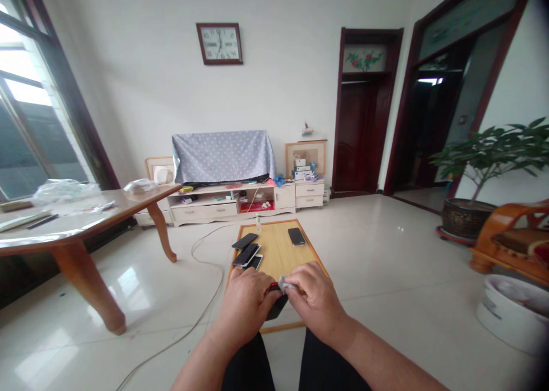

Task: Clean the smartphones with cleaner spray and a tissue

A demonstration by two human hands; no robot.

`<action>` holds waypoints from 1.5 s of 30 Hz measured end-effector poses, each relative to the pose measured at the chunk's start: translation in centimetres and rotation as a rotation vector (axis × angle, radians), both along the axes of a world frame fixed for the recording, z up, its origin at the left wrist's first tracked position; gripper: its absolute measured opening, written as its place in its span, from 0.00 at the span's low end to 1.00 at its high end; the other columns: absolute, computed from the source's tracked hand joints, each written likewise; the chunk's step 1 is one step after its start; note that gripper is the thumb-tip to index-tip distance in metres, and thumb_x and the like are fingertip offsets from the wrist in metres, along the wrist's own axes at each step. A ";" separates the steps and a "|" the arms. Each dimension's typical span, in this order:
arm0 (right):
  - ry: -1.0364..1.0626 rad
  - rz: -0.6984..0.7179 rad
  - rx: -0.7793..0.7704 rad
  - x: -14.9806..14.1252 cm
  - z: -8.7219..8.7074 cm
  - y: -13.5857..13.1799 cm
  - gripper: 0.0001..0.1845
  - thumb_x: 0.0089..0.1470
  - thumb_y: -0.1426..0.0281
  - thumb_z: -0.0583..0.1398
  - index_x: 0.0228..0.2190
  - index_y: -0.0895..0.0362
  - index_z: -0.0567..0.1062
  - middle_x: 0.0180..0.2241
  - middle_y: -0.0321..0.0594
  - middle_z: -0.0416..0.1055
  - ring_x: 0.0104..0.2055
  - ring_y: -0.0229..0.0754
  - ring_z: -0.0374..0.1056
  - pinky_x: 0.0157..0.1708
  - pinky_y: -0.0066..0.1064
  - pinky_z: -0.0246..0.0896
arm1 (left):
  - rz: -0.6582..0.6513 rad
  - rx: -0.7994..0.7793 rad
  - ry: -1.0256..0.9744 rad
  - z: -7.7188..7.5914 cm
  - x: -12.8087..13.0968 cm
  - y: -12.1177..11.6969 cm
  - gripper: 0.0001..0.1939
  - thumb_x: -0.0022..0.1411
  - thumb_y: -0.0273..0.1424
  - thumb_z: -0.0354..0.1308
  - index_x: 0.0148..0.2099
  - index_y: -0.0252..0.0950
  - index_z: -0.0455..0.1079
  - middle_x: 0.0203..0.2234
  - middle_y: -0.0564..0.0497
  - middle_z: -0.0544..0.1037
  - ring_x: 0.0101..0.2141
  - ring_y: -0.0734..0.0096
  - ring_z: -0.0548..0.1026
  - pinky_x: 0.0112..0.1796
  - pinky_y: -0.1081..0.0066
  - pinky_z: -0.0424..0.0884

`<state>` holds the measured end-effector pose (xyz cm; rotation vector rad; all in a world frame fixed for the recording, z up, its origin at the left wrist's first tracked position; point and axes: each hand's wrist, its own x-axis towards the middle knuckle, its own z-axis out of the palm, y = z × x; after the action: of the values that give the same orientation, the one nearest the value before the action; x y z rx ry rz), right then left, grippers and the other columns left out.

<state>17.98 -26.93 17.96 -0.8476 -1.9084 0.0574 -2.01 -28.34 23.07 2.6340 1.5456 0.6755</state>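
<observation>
My left hand (pixel 244 310) grips a dark smartphone (pixel 276 307) near the front edge of a low wooden board (pixel 278 254), with a red spot showing at the phone's top end. My right hand (pixel 315 296) pinches a small white cloth (pixel 286 284) against that phone. Further up the board, a stack of smartphones (pixel 246 254) lies overlapping at the left edge, and a single dark smartphone (pixel 296 236) lies face up at the right. A small clear bottle (pixel 258 223) stands at the board's far edge.
A thin pale cable (pixel 206 288) curves across the shiny tiled floor left of the board. A wooden table (pixel 77 222) with plastic bags stands at the left. A potted plant (pixel 480 168), a wooden chair (pixel 514 242) and a white basin (pixel 506 314) stand at the right.
</observation>
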 end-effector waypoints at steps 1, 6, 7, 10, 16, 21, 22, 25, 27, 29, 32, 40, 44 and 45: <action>0.027 -0.021 0.024 -0.2 -0.2 0.0 0.08 0.59 0.75 0.60 0.39 0.51 0.76 0.37 0.40 0.72 0.41 0.46 0.66 0.42 0.38 0.62 | 0.003 -0.011 -0.034 -0.2 0.2 0.1 0.15 0.67 0.39 0.54 0.29 0.39 0.68 0.26 0.53 0.76 0.35 0.65 0.71 0.39 0.64 0.54; 0.200 -0.196 0.055 -1.0 -0.1 0.4 0.06 0.60 0.73 0.59 0.39 0.51 0.76 0.37 0.41 0.71 0.41 0.46 0.67 0.41 0.38 0.63 | 0.071 -0.067 -0.308 -1.4 1.2 0.9 0.16 0.68 0.41 0.52 0.30 0.39 0.70 0.25 0.53 0.75 0.31 0.68 0.70 0.34 0.68 0.56; 0.218 -0.212 0.043 -1.1 -0.1 0.5 0.06 0.60 0.73 0.59 0.38 0.52 0.75 0.36 0.41 0.71 0.40 0.46 0.67 0.41 0.37 0.63 | 0.075 -0.087 -0.367 -1.8 1.3 1.1 0.16 0.67 0.42 0.53 0.30 0.38 0.70 0.24 0.54 0.74 0.30 0.68 0.70 0.33 0.69 0.56; 0.209 -0.186 0.003 -1.5 -0.2 0.7 0.05 0.60 0.73 0.58 0.35 0.52 0.74 0.34 0.39 0.72 0.39 0.45 0.67 0.41 0.36 0.62 | 0.040 -0.154 -0.528 -2.7 1.2 1.4 0.17 0.65 0.44 0.54 0.32 0.37 0.73 0.24 0.54 0.73 0.28 0.69 0.69 0.31 0.71 0.58; 0.272 -0.230 -0.125 -1.6 -0.4 1.5 0.04 0.60 0.71 0.58 0.33 0.53 0.73 0.34 0.38 0.72 0.37 0.43 0.68 0.38 0.33 0.61 | -0.009 -0.299 -0.736 -3.8 0.7 1.7 0.19 0.62 0.48 0.57 0.36 0.36 0.77 0.26 0.52 0.76 0.30 0.67 0.72 0.31 0.72 0.64; 0.217 -0.183 -0.133 -2.4 -0.5 1.2 0.03 0.59 0.71 0.59 0.33 0.52 0.73 0.33 0.37 0.72 0.38 0.43 0.68 0.38 0.32 0.60 | -0.050 -0.341 -0.882 -4.4 0.7 2.2 0.20 0.64 0.47 0.58 0.41 0.35 0.77 0.30 0.50 0.78 0.35 0.63 0.74 0.36 0.70 0.68; 0.213 -0.174 -0.138 -2.6 -0.4 1.2 0.03 0.59 0.71 0.59 0.32 0.52 0.73 0.33 0.37 0.72 0.38 0.43 0.68 0.38 0.32 0.60 | -0.049 -0.342 -0.896 -4.6 0.7 2.3 0.19 0.64 0.47 0.57 0.41 0.35 0.77 0.30 0.50 0.78 0.36 0.63 0.75 0.37 0.70 0.69; 0.289 -0.210 -0.184 -3.0 0.0 1.3 0.03 0.59 0.71 0.59 0.35 0.52 0.73 0.33 0.37 0.73 0.36 0.43 0.69 0.37 0.32 0.61 | -0.027 -0.356 -0.925 -4.7 0.7 2.4 0.19 0.65 0.47 0.56 0.42 0.36 0.77 0.32 0.50 0.79 0.39 0.61 0.75 0.39 0.68 0.69; 0.324 -0.209 -0.192 -3.3 0.4 1.3 0.06 0.59 0.71 0.58 0.39 0.52 0.74 0.35 0.37 0.74 0.36 0.42 0.69 0.38 0.32 0.61 | -0.028 -0.351 -0.945 -4.6 0.8 2.4 0.20 0.66 0.47 0.56 0.45 0.36 0.76 0.35 0.49 0.80 0.40 0.61 0.75 0.41 0.68 0.69; 0.294 -0.160 -0.171 -3.6 0.6 1.1 0.07 0.59 0.71 0.58 0.39 0.51 0.74 0.36 0.37 0.75 0.37 0.42 0.69 0.38 0.32 0.61 | -0.044 -0.326 -0.939 -4.3 0.8 2.5 0.20 0.67 0.47 0.54 0.46 0.36 0.76 0.36 0.49 0.80 0.41 0.62 0.75 0.41 0.69 0.69; 0.278 -0.125 -0.200 -3.7 0.4 1.0 0.04 0.59 0.69 0.58 0.35 0.52 0.75 0.33 0.37 0.74 0.36 0.43 0.69 0.36 0.32 0.60 | -0.027 -0.269 -0.850 -3.7 0.6 2.4 0.21 0.67 0.48 0.53 0.40 0.35 0.76 0.31 0.50 0.78 0.36 0.65 0.74 0.37 0.70 0.67; 0.901 0.122 -0.684 -3.1 -0.7 2.1 0.16 0.58 0.54 0.62 0.33 0.54 0.71 0.28 0.34 0.71 0.31 0.39 0.66 0.27 0.27 0.58 | 0.016 0.066 -0.376 -2.9 0.5 1.4 0.18 0.70 0.43 0.49 0.42 0.41 0.77 0.30 0.48 0.78 0.35 0.63 0.74 0.36 0.67 0.64; 1.133 0.251 -0.898 -3.0 -0.9 1.8 0.20 0.53 0.51 0.66 0.31 0.54 0.71 0.27 0.34 0.70 0.29 0.38 0.65 0.21 0.24 0.50 | -0.064 0.114 -0.284 -3.2 0.7 1.3 0.18 0.71 0.37 0.48 0.56 0.46 0.74 0.36 0.46 0.80 0.38 0.61 0.74 0.40 0.63 0.67; 1.161 0.286 -0.934 -2.9 -1.0 1.8 0.19 0.51 0.53 0.67 0.31 0.55 0.72 0.27 0.33 0.70 0.28 0.36 0.65 0.21 0.24 0.49 | -0.091 0.086 -0.332 -3.4 0.7 1.3 0.18 0.70 0.36 0.49 0.58 0.48 0.73 0.39 0.46 0.81 0.40 0.60 0.75 0.43 0.61 0.68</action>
<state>15.05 -25.10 16.93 -0.8073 -0.7891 1.3785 -1.32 -27.02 19.70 2.4667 1.3243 1.1260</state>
